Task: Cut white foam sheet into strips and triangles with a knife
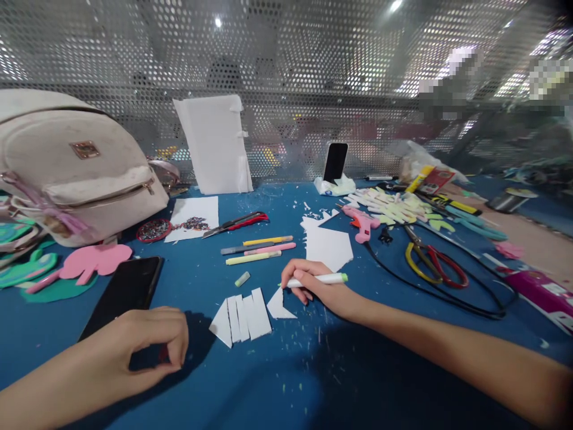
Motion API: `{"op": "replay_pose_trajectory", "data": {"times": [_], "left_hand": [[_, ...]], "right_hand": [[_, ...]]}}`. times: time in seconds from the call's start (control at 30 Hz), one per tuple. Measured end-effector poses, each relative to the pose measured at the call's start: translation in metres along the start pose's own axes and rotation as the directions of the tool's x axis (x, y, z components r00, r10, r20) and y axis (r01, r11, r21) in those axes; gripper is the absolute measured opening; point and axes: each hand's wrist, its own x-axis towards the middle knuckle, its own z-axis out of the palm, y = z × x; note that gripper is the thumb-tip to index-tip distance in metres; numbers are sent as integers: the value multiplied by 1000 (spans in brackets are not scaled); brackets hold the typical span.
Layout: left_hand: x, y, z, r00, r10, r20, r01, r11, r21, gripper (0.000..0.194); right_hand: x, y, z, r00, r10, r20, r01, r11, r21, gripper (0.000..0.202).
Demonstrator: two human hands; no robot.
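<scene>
My right hand grips a white marker with a green end. The marker's tip is at the upper point of a small, pointed white cut-out. Just left of that piece lies a row of white cut strips, one end pointed, together roughly fish-shaped. A loose marker cap rests above the strips. My left hand is curled above the table at the lower left, thumb and fingertips close together, with nothing visible in it. It is nearest to a black phone lying flat.
Several pens and a red utility knife lie ahead. To the right are white card, a pink glue gun with a black cord, and scissors. A backpack stands left; another phone leans upright at the back.
</scene>
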Motion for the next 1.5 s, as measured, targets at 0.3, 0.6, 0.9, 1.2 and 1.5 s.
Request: {"op": "replay_pose_trajectory", "data": {"times": [0.3, 0.6, 0.9, 1.2, 1.5], "left_hand": [[8, -17, -47, 978, -18, -207, 75, 959, 273, 15], [79, -58, -91, 936, 10, -351, 161, 876, 454, 13], [106, -26, -62, 894, 196, -404, 31, 870, 491, 31], [122, 59, 18, 939, 343, -25, -329, 917, 226, 56], [149, 60, 17, 893, 449, 33, -451, 890, 74, 46]], "right_hand": [[0, -1, 1, 1000, -3, -6, 3, 1000, 6, 33], [0, 1, 0, 999, -37, -18, 37, 999, -15, 34], [-10, -7, 2, 984, -176, 12, 173, 950, -260, 22], [-13, -10, 6, 854, -512, 96, 491, 729, -477, 23], [-14, 3, 9, 840, -519, 156, 485, 590, -645, 20]]}}
